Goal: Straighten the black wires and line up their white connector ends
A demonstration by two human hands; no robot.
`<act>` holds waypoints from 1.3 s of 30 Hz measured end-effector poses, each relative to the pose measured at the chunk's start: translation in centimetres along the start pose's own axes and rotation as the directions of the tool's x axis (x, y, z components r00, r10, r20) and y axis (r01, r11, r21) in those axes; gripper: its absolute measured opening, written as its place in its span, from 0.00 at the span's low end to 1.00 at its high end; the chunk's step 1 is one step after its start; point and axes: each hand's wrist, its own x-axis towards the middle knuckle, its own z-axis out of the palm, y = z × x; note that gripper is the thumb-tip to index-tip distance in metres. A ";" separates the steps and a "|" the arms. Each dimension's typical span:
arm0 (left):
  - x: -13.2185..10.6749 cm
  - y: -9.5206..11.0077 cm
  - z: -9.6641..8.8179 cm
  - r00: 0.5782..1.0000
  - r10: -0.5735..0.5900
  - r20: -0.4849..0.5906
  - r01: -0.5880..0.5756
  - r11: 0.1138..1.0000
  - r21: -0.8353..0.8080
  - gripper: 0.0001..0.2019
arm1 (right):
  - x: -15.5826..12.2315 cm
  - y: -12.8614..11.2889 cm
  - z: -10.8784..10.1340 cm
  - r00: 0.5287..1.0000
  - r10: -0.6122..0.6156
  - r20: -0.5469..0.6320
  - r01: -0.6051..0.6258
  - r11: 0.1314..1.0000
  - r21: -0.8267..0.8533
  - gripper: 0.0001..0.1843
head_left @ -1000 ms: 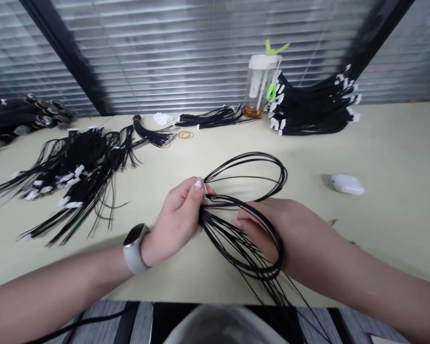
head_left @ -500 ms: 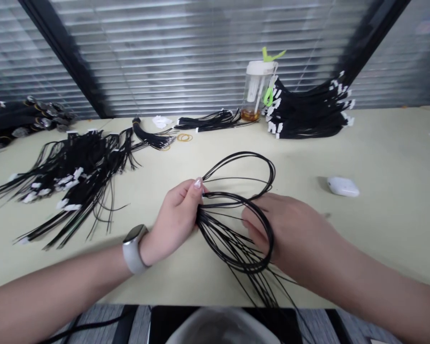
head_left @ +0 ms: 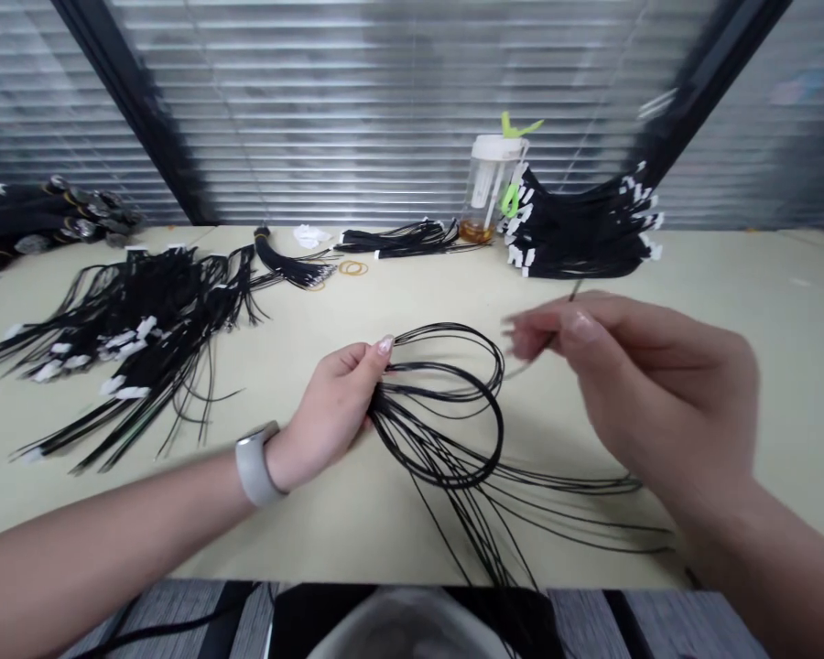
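My left hand, with a watch on its wrist, is closed around a bundle of thin black wires. The wires fan out from it to the right, some bent into two large loops and others trailing loose toward the table's front edge. To the right of the loops, my right hand is raised with thumb and fingers pinched together. A single thin black wire shows above and below those fingers, which are a little blurred.
Black cable pieces with white connectors lie heaped at the left. A bundled cable, yellow rubber bands, a flat cable bunch, a drink bottle and a stacked cable pile line the back. A pale bin shows below the table edge.
My right hand has drawn away from the loops, up and to the right, with a wire in its pinch. My left hand keeps its grip. The white earbud case is now hidden.
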 end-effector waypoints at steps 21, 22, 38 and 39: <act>-1.1 0.8 0.2 0.987 0.000 0.160 -0.012 0.997 0.074 0.21 | -0.8 1.5 3.0 0.941 -0.031 0.337 0.123 0.959 -0.255 0.10; -1.2 0.8 0.2 0.987 -0.003 0.163 -0.008 0.997 0.071 0.21 | -0.8 1.5 3.1 0.942 -0.039 0.334 0.130 0.958 -0.256 0.10; -1.2 0.6 0.1 0.985 0.026 0.172 -0.054 0.985 0.164 0.20 | -1.1 1.9 2.9 0.916 -0.103 0.387 0.234 0.922 -0.309 0.11; -1.3 0.8 0.1 0.982 0.048 0.182 -0.084 0.978 0.191 0.20 | -1.1 1.9 3.0 0.909 -0.094 0.407 0.231 0.925 -0.301 0.11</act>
